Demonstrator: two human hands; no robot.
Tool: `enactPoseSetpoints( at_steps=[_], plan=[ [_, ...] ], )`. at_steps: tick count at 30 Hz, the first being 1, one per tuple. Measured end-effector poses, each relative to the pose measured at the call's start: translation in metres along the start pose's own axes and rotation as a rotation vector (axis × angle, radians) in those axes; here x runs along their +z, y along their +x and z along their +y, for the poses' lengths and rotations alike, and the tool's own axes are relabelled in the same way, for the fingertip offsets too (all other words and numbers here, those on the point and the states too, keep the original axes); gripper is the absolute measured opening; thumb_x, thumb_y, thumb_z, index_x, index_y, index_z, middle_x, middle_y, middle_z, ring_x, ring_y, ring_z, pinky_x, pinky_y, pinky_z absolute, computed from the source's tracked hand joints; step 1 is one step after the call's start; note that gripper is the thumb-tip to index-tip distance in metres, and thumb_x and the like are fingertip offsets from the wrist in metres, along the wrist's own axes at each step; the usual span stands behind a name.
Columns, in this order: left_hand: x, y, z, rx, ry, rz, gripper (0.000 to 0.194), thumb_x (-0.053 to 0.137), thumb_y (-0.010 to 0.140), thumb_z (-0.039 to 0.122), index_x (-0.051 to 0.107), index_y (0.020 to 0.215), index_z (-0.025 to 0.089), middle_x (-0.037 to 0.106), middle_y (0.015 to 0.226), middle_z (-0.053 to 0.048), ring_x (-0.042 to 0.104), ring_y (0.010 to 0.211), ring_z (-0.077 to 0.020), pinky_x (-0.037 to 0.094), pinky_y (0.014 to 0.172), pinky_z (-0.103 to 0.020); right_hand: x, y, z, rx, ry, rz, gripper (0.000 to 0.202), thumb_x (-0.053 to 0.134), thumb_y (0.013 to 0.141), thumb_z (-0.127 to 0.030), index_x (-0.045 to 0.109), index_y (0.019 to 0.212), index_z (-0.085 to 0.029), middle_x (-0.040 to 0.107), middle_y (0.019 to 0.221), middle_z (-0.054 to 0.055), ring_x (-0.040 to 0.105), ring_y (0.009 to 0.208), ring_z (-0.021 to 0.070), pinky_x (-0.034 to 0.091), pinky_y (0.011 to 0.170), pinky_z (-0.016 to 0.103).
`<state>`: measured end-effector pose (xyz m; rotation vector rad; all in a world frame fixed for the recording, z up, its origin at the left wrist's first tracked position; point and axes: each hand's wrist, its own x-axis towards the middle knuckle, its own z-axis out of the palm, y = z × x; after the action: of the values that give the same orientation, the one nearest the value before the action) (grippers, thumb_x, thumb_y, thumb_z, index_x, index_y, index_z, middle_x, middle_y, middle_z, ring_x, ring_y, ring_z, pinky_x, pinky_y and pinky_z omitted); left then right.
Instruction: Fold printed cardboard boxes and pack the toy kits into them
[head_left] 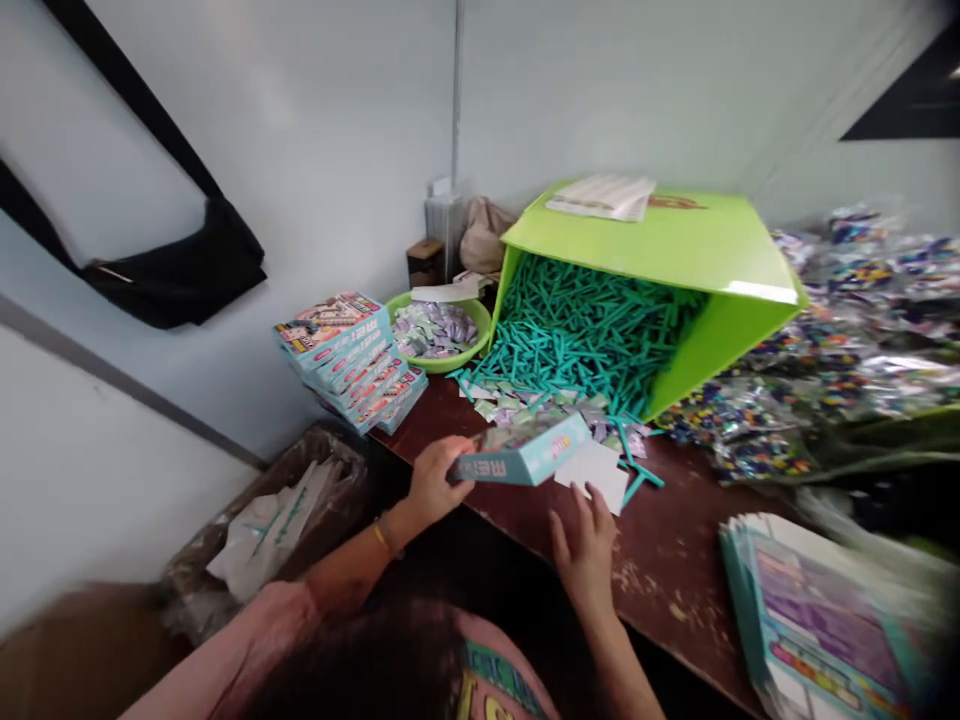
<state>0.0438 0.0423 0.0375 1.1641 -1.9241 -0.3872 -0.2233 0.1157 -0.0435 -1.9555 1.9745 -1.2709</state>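
My left hand (437,482) grips the left end of a light blue box (525,455), which is held tilted above the table's front edge. Just below the box's right end, my right hand (587,545) has its fingers apart and holds nothing; its fingertips are by a white card (596,474) on the table. Behind the box lie small green and purple packets (517,402) and loose teal sticks (640,470). More teal sticks (592,320) fill a green bin (652,235) lying on its side.
Similar boxes are stacked (352,355) at the left table edge, beside a green bowl (484,345) of packets. Clear bags of colourful pieces (832,350) pile up at the right. Flat printed packages (825,620) lie at the front right. A lined waste box (337,450) stands below left.
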Motion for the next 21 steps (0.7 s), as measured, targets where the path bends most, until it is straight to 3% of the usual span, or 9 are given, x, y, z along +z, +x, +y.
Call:
enactPoseSetpoints(
  at_steps=[3,5,9,12,14,18,21],
  plan=[
    [-0.041,0.02,-0.003,0.117,0.287,-0.033,0.058,0.066,0.084,0.019,0.059,0.141,0.027,0.069,0.131,-0.011,0.063,0.121,-0.0312,0.047,0.107,-0.05,0.009,-0.023,0.023,-0.046,-0.106,-0.071,0.042,0.053,0.099,-0.037,0.058,0.139,-0.026,0.051,0.145,0.018,0.046,0.137,0.0412,0.045,0.105,0.068],
    [-0.044,0.019,-0.008,0.082,0.432,-0.138,0.062,0.062,0.087,0.015,0.055,0.146,0.029,0.066,0.136,-0.012,0.061,0.121,-0.033,0.045,0.107,-0.052,0.012,-0.026,0.03,-0.039,-0.154,-0.118,0.036,0.052,0.099,-0.034,0.065,0.13,-0.022,0.053,0.142,0.019,0.046,0.136,0.0402,0.046,0.105,0.066],
    [-0.007,-0.016,-0.027,-0.057,0.534,-0.321,0.055,0.048,0.094,0.015,0.053,0.149,0.02,0.059,0.145,-0.02,0.058,0.124,-0.0378,0.045,0.103,-0.058,0.015,-0.007,0.031,0.017,-0.204,-0.199,0.035,0.051,0.099,-0.031,0.067,0.127,-0.018,0.051,0.144,0.02,0.041,0.14,0.0376,0.041,0.109,0.062],
    [0.02,-0.037,-0.043,-0.125,0.577,-0.368,0.054,0.043,0.099,0.026,0.048,0.151,0.011,0.05,0.153,-0.027,0.049,0.135,-0.0453,0.04,0.104,-0.067,0.015,0.02,0.037,0.1,-0.25,-0.19,0.038,0.053,0.098,-0.03,0.064,0.132,-0.018,0.049,0.148,0.02,0.035,0.144,0.0378,0.037,0.111,0.063],
    [0.031,-0.037,-0.047,-0.131,0.602,-0.387,0.057,0.041,0.101,0.031,0.044,0.152,0.008,0.046,0.155,-0.029,0.042,0.141,-0.0477,0.036,0.106,-0.071,0.01,0.039,0.047,0.152,-0.299,-0.191,0.04,0.057,0.097,-0.031,0.063,0.134,-0.017,0.048,0.15,0.021,0.033,0.146,0.0377,0.034,0.113,0.062],
    [0.048,-0.025,-0.039,-0.018,0.592,-0.432,0.059,0.041,0.102,0.036,0.043,0.154,0.008,0.04,0.161,-0.025,0.03,0.15,-0.0452,0.025,0.117,-0.069,-0.026,0.071,0.083,0.25,-0.427,-0.219,0.043,0.058,0.098,-0.035,0.062,0.138,-0.021,0.045,0.156,0.018,0.031,0.149,0.0355,0.028,0.118,0.056],
    [0.067,-0.027,-0.03,0.091,0.467,-0.526,0.057,0.044,0.102,0.037,0.047,0.152,0.011,0.041,0.161,-0.023,0.037,0.148,-0.0426,0.033,0.117,-0.062,-0.074,0.073,0.121,0.589,-0.591,-0.13,0.057,0.06,0.097,-0.044,0.055,0.146,-0.015,0.042,0.157,0.024,0.035,0.146,0.0403,0.029,0.116,0.057]
  ],
)
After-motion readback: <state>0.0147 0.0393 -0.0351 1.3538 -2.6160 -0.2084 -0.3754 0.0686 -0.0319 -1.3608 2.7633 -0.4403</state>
